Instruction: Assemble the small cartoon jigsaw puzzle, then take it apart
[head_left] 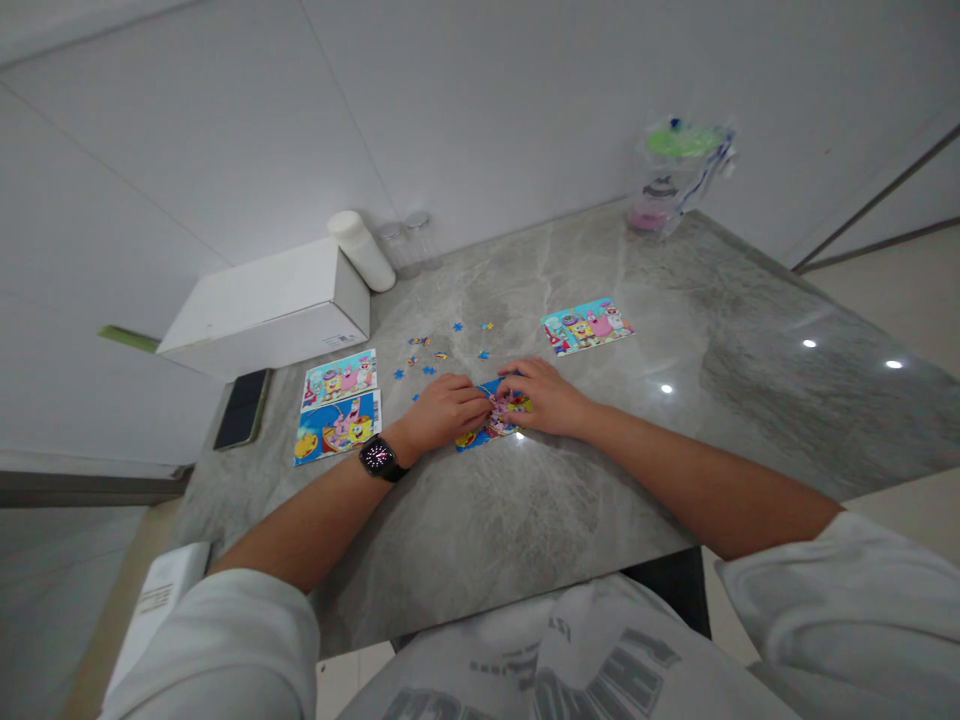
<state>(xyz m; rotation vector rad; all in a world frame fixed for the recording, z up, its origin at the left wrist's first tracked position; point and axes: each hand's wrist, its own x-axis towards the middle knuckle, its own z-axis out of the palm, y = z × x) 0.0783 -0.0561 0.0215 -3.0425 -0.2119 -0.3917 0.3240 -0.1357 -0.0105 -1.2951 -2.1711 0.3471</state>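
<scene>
The left hand [448, 408] and right hand [551, 398] meet over a cartoon jigsaw [498, 428] on a grey counter [495, 540].
Fingers of both hands curl down onto the jigsaw, hiding much of its picture; whether either grips a piece, I cannot tell. Loose pieces [458, 327] lie scattered beyond the left hand, their print too small to make out. The shirt [555, 650] is cut off at the bottom edge.
</scene>
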